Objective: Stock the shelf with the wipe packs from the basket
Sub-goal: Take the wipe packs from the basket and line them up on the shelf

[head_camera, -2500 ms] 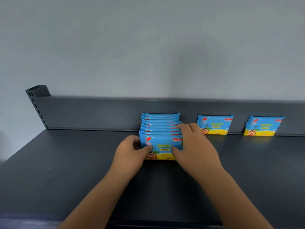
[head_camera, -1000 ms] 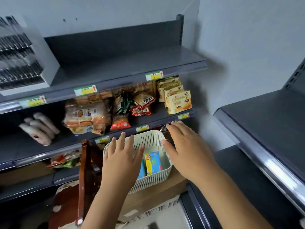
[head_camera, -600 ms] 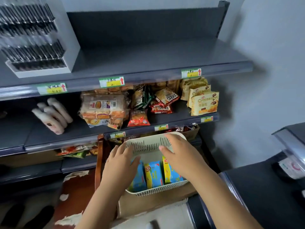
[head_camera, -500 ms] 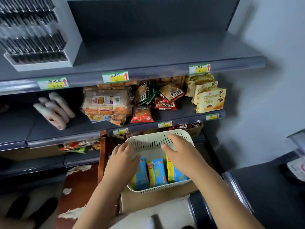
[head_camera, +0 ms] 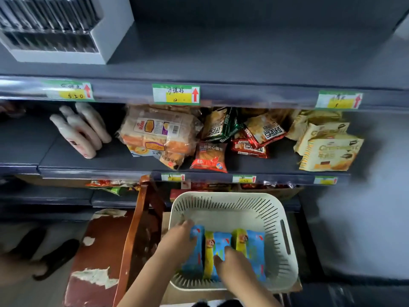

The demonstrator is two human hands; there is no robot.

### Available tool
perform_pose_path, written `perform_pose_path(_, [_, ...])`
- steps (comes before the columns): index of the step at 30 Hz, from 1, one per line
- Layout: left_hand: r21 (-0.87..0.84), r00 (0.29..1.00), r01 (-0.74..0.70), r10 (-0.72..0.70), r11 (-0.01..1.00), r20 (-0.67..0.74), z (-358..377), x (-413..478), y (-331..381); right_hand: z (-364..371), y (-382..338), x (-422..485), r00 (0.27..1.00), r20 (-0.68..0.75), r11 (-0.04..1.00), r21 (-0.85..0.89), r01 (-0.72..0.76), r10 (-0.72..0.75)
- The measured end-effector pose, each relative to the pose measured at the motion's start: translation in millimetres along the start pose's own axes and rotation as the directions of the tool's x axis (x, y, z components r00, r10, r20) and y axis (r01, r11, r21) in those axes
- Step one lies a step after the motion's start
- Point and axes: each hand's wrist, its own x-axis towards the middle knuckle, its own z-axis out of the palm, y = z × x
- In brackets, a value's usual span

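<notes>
Inside the basket point(head_camera: 285, 240), left hand point(head_camera: 181, 242) and right hand point(head_camera: 234, 264) rest on the upright wipe packs point(head_camera: 254, 244); grip unclear. Likely light, soft, slippery: squeeze the row's outer faces together.

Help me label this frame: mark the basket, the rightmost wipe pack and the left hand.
basket point(head_camera: 225, 218): head view, bare far inner wall.
rightmost wipe pack point(head_camera: 254, 244): head view, blue front face.
left hand point(head_camera: 178, 242): head view, back of the hand.

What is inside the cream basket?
Blue-and-yellow wipe packs, side by side in the basket. The left hand and right hand cover parts of them, so the count is unclear.
</notes>
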Motion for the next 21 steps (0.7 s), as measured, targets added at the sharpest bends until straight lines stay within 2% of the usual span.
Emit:
perform_pose_path(4, [0.093, 0.998, -0.049, 0.045, 0.994, 0.043, 21, 27, -4, 22, 2, 18, 0.995, 0.001, 0.993, 0.057, -0.102, 0.102])
perform_pose_path(8, [0.294, 0.993, -0.052, 0.018, 0.954, 0.118, 32, 43, -1, 23, 8, 33, 0.981, -0.021, 0.966, 0.182, -0.186, 0.193])
perform_pose_path(11, [0.428, 0.998, -0.035, 0.006, 0.903, 0.07, 34, 44, 3, 23, 9, 44, 0.976, -0.02, 0.956, 0.208, -0.207, 0.216])
perform_pose_path(17, [0.41, 1.0, -0.018, 0.016, 0.912, 0.01, 40, 47, -1, 29, 12, 50, 0.979, 0.061, 0.975, 0.102, -0.199, 0.193])
perform_pose_path(21, [0.414, 1.0, -0.021, 0.014, 0.91, 0.02, 34, 48, -2, 20, 19, 45, 0.989, -0.048, 0.979, 0.151, -0.135, 0.143])
